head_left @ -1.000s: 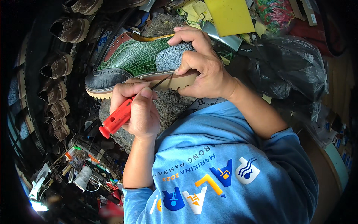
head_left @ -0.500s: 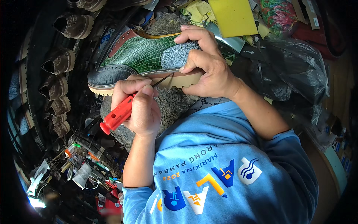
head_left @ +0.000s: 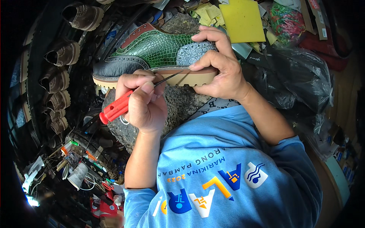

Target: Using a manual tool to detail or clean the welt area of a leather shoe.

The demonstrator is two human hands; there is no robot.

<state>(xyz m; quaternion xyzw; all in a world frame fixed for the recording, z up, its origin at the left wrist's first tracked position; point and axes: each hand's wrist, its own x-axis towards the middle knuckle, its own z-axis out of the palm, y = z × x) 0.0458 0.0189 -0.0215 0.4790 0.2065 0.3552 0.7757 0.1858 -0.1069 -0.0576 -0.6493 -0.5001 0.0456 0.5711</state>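
Note:
A low shoe (head_left: 152, 47) with green scaly-patterned leather, a black toe and a grey speckled heel patch rests sideways on a rough dark stone (head_left: 176, 102). My right hand (head_left: 224, 64) grips its heel end, fingers on the upper and against the thick tan sole (head_left: 190, 79). In my left hand (head_left: 142, 98) is a red-handled awl (head_left: 116, 108), its thin dark shaft pointing right. The awl's tip lies at the brown band along the sole's upper edge, close to a right fingertip. A small pale ring or loop shows beside the handle.
Several brown shoes (head_left: 62, 53) stand in a column at left. Tools, cords and a white cup (head_left: 79, 174) clutter the lower left. Behind my right hand lie a yellow sheet (head_left: 242, 21), yellow scraps and black plastic bags (head_left: 289, 79).
The whole view has shifted slightly, and the shoe sits a little further right and higher. The awl's handle now lies flatter, its tip still at the sole edge. Both grips remain.

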